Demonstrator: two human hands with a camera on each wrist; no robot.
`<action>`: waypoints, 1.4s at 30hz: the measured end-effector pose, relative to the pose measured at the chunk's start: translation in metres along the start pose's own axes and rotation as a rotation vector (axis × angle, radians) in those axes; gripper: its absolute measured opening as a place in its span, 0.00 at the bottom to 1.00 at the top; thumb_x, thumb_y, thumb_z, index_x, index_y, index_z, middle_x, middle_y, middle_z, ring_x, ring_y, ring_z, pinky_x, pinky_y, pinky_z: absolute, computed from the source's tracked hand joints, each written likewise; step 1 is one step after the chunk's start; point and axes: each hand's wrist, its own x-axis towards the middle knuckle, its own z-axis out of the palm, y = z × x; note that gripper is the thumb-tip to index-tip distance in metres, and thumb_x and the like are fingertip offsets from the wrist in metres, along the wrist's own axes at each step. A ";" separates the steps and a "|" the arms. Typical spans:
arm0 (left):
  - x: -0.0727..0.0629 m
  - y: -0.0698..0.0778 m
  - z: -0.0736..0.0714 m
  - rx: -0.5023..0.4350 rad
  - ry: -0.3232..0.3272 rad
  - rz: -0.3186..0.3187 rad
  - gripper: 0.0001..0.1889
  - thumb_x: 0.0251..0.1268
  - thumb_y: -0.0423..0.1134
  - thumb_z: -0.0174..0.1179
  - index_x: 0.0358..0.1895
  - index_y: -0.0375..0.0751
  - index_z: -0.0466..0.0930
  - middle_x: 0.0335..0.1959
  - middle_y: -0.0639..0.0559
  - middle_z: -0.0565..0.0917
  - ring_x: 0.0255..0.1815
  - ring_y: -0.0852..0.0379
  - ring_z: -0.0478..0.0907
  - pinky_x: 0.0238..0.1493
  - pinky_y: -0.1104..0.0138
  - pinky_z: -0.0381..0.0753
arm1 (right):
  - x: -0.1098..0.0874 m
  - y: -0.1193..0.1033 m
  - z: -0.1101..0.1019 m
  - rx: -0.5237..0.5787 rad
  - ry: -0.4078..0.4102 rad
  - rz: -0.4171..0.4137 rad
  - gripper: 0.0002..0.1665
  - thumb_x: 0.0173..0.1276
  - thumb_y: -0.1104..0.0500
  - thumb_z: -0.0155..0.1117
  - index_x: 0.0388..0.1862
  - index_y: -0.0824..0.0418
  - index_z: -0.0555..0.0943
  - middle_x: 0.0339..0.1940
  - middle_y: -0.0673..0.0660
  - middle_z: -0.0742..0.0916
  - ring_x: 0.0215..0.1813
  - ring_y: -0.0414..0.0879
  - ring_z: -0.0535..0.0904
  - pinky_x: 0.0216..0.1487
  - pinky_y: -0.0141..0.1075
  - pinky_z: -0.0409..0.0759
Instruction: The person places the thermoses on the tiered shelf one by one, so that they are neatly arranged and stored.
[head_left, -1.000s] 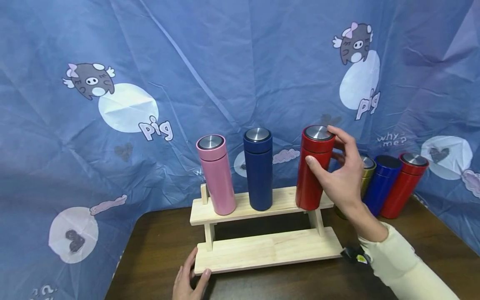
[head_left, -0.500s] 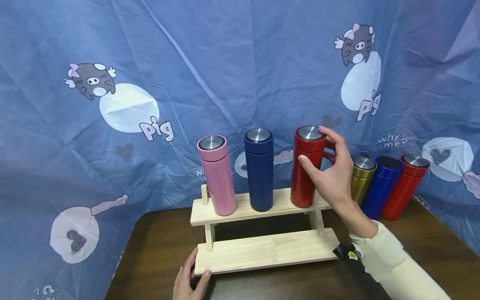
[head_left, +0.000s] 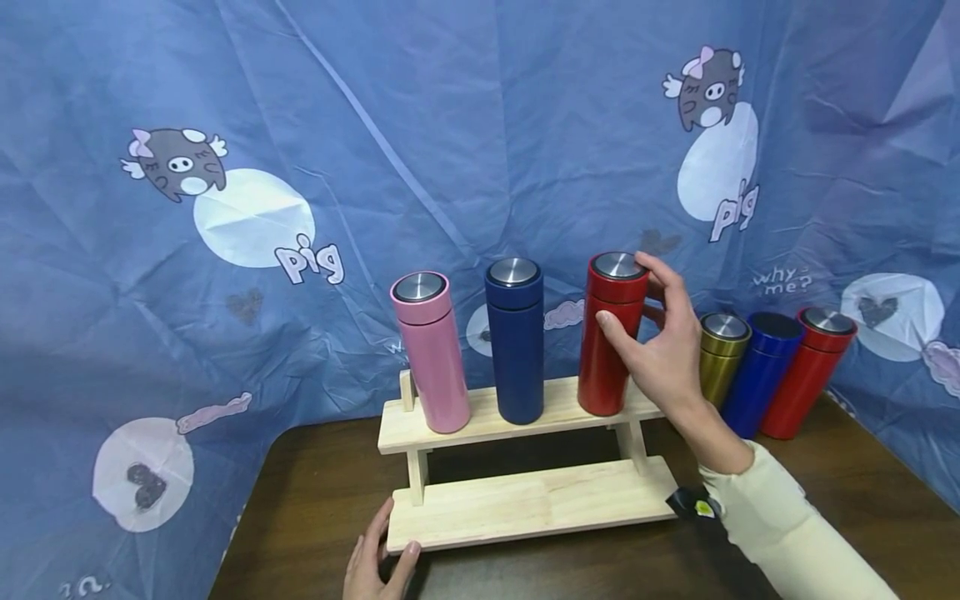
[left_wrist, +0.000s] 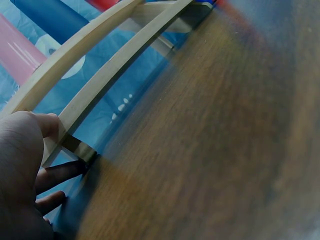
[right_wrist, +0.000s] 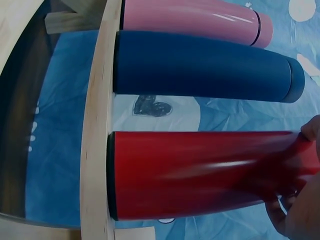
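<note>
My right hand grips a red thermos flask near its top, thumb in front and fingers behind. In the right wrist view the base of that red flask meets the upper shelf. To its left on the same shelf stand a dark blue flask and a pink flask, all upright. My left hand holds the left end of the wooden two-step rack, thumb at the front edge. In the left wrist view that hand has fingers around the rack's end.
Right of the rack, a gold flask, a bright blue flask and another red flask stand close together on the brown table. A printed blue cloth hangs behind the table. The lower step holds no flask.
The red flask in my right hand has shifted left along the upper shelf toward the dark blue one, and the gold flask now shows more. My left hand stays on the rack.
</note>
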 end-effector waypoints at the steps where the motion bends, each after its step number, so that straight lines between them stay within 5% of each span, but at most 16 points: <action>1: 0.000 0.000 0.000 0.001 -0.003 -0.004 0.39 0.76 0.49 0.70 0.82 0.35 0.68 0.69 0.27 0.84 0.59 0.33 0.90 0.80 0.25 0.55 | 0.000 0.001 0.000 -0.001 -0.007 -0.001 0.44 0.67 0.65 0.79 0.82 0.56 0.75 0.67 0.64 0.85 0.62 0.42 0.82 0.59 0.25 0.82; 17: 0.000 -0.003 0.001 0.007 -0.005 -0.033 0.39 0.76 0.49 0.71 0.83 0.37 0.68 0.69 0.28 0.83 0.58 0.34 0.90 0.81 0.26 0.55 | 0.000 0.008 -0.004 -0.004 -0.058 -0.022 0.47 0.68 0.66 0.78 0.85 0.55 0.72 0.70 0.64 0.83 0.65 0.42 0.80 0.61 0.26 0.81; 28: -0.001 -0.004 0.003 -0.015 0.028 0.027 0.38 0.74 0.46 0.72 0.81 0.37 0.70 0.66 0.28 0.85 0.55 0.34 0.92 0.80 0.26 0.58 | 0.004 0.014 -0.009 0.012 -0.126 -0.015 0.50 0.69 0.70 0.77 0.87 0.57 0.68 0.71 0.64 0.83 0.68 0.41 0.80 0.65 0.25 0.81; 37: -0.001 -0.005 0.003 -0.029 0.026 0.023 0.38 0.74 0.45 0.72 0.82 0.38 0.70 0.68 0.27 0.84 0.56 0.34 0.91 0.80 0.26 0.57 | 0.009 0.020 -0.012 0.104 -0.179 0.016 0.52 0.69 0.75 0.74 0.88 0.58 0.66 0.69 0.44 0.81 0.70 0.45 0.78 0.65 0.27 0.81; 42: -0.001 -0.004 0.003 -0.025 0.025 0.017 0.38 0.74 0.46 0.72 0.82 0.38 0.70 0.68 0.27 0.84 0.56 0.34 0.91 0.80 0.26 0.57 | 0.010 0.025 -0.013 0.127 -0.187 0.013 0.52 0.68 0.76 0.74 0.88 0.58 0.66 0.67 0.42 0.81 0.71 0.47 0.78 0.65 0.27 0.81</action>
